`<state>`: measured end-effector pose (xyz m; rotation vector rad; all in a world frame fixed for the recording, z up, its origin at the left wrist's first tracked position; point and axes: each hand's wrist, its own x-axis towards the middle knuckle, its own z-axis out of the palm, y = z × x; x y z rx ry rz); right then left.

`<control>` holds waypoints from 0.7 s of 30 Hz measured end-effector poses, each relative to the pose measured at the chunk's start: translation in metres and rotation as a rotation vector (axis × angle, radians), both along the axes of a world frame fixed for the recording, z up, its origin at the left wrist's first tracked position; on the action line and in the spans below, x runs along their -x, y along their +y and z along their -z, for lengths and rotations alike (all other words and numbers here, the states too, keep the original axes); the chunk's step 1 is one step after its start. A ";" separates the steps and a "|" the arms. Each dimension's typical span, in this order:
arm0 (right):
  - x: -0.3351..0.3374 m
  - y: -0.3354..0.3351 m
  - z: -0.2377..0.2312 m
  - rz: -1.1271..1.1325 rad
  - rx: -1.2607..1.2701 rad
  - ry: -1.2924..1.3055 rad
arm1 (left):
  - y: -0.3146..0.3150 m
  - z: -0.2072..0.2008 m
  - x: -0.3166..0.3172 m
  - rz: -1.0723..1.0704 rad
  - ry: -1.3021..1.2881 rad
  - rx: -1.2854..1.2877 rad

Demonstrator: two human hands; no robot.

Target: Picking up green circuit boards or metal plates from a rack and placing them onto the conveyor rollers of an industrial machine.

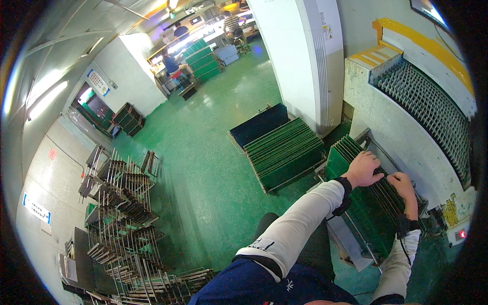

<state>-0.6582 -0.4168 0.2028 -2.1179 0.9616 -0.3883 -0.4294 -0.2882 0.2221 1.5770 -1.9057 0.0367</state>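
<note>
A rack point(351, 244) of upright green circuit boards point(373, 213) stands close in front of me at the right. My left hand point(363, 169) is bent over the top edges of the boards near the far end, its fingers curled and its thumb toward my right hand. Across a small gap, my right hand point(403, 188) has its fingers curled onto the top edges on the right side. Both sets of fingertips are partly hidden among the boards. White sleeves cover my forearms, with a black band at each wrist.
Another rack of green boards point(287, 152) sits on the green floor point(198, 152) ahead, beside a white cabinet point(297, 61). A machine with rows of rollers point(427, 96) curves along the right. Metal racks point(124, 203) crowd the left. People point(175, 63) work at benches far off.
</note>
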 end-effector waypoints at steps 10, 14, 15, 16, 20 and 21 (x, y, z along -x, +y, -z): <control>-0.004 0.005 -0.006 0.011 -0.057 0.006 | -0.001 0.004 -0.002 -0.008 -0.007 0.015; 0.000 -0.001 0.001 0.010 -0.070 -0.012 | -0.001 0.001 0.000 0.000 -0.002 -0.006; -0.001 0.000 0.000 0.010 -0.070 -0.003 | 0.000 0.001 0.000 -0.001 0.001 -0.013; -0.001 0.001 -0.001 0.011 -0.071 0.005 | 0.000 0.001 0.000 -0.002 -0.001 -0.015; -0.003 0.005 -0.008 0.011 -0.054 0.035 | 0.001 0.000 -0.001 -0.008 -0.008 -0.031; -0.003 0.005 -0.008 0.012 -0.053 0.027 | 0.001 0.000 0.000 -0.010 -0.009 -0.037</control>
